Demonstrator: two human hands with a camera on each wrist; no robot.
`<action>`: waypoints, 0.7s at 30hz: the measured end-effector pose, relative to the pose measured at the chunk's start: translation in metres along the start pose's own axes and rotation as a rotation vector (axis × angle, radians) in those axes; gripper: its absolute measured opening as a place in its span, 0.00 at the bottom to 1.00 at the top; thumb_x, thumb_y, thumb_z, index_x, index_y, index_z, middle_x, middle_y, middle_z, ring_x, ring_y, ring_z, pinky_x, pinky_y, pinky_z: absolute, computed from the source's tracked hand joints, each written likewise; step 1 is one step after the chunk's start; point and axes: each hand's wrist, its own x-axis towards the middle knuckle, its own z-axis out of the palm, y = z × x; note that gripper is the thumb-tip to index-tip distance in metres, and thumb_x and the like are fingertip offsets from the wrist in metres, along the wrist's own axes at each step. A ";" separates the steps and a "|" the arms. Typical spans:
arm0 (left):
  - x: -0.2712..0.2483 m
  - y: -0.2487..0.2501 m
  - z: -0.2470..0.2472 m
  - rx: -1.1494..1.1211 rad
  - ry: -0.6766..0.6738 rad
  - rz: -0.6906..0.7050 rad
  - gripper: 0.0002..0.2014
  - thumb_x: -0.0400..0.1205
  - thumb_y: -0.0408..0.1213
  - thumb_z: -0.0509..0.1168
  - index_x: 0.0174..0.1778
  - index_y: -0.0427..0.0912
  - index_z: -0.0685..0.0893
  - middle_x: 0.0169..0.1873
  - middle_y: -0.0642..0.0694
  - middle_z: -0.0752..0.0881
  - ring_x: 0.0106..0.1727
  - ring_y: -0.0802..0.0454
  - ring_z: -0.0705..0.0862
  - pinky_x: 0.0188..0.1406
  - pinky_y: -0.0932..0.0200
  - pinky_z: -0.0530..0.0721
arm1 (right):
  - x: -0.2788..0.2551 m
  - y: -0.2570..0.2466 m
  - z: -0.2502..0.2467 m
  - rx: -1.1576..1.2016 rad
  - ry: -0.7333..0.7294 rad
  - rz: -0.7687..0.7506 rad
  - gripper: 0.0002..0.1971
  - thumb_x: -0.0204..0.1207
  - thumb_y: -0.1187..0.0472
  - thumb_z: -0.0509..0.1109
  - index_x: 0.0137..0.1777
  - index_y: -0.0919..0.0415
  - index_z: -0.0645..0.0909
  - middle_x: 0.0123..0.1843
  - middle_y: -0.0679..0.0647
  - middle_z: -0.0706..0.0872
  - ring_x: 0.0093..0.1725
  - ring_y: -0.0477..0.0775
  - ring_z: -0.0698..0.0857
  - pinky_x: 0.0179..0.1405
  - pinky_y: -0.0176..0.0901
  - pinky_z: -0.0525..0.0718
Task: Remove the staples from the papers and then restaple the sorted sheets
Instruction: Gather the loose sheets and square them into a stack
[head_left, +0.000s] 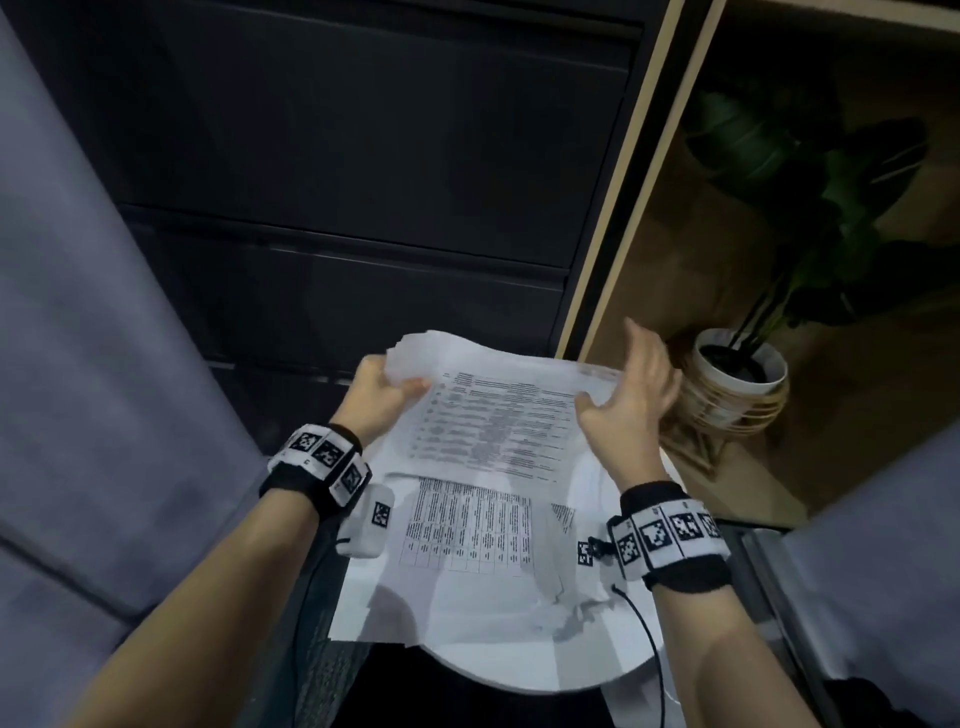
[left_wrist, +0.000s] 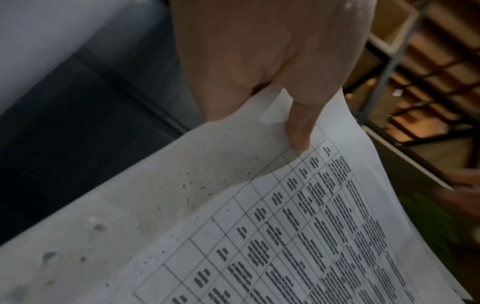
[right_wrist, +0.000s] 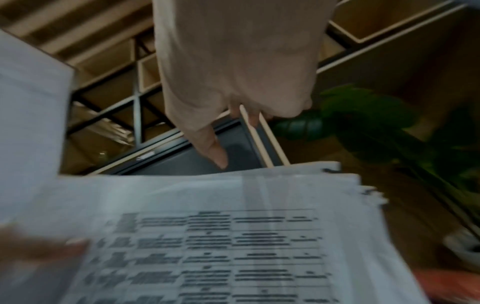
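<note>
White printed sheets of paper (head_left: 498, 415), a loose stack, are being held up above a round white table (head_left: 519, 670); the left corner is being pinched by the left hand (head_left: 376, 397), while the right hand (head_left: 631, 395) is being kept spread at the right edge. In the left wrist view, a thumb (left_wrist: 298, 131) is being pressed onto the gridded page (left_wrist: 285, 236). In the right wrist view, the fingers (right_wrist: 210, 144) are being kept extended, apart from the frayed corner (right_wrist: 350, 185).

The right hand (right_wrist: 233, 67) hovers above a stack of printed sheets (right_wrist: 233, 236) (text blurred); green plant leaves (right_wrist: 369, 115) show at right.
</note>
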 end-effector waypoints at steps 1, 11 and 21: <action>0.000 0.010 0.004 0.037 -0.023 0.033 0.04 0.79 0.26 0.70 0.46 0.27 0.86 0.39 0.43 0.91 0.40 0.53 0.90 0.45 0.51 0.87 | 0.003 -0.009 0.002 -0.081 -0.057 -0.074 0.43 0.66 0.65 0.74 0.82 0.53 0.61 0.83 0.53 0.62 0.85 0.53 0.51 0.81 0.64 0.34; 0.015 0.042 -0.008 0.051 0.250 0.261 0.50 0.69 0.39 0.81 0.83 0.50 0.57 0.80 0.45 0.65 0.79 0.58 0.63 0.78 0.62 0.63 | 0.030 -0.034 -0.013 0.468 -0.058 0.182 0.05 0.78 0.62 0.70 0.42 0.56 0.84 0.39 0.56 0.88 0.46 0.59 0.86 0.54 0.51 0.85; 0.012 0.041 0.022 -0.088 0.003 0.066 0.13 0.80 0.26 0.68 0.61 0.29 0.83 0.54 0.36 0.89 0.53 0.47 0.89 0.61 0.44 0.85 | 0.021 -0.030 0.002 0.730 -0.220 0.471 0.10 0.81 0.65 0.70 0.61 0.58 0.81 0.60 0.52 0.88 0.63 0.54 0.85 0.71 0.56 0.79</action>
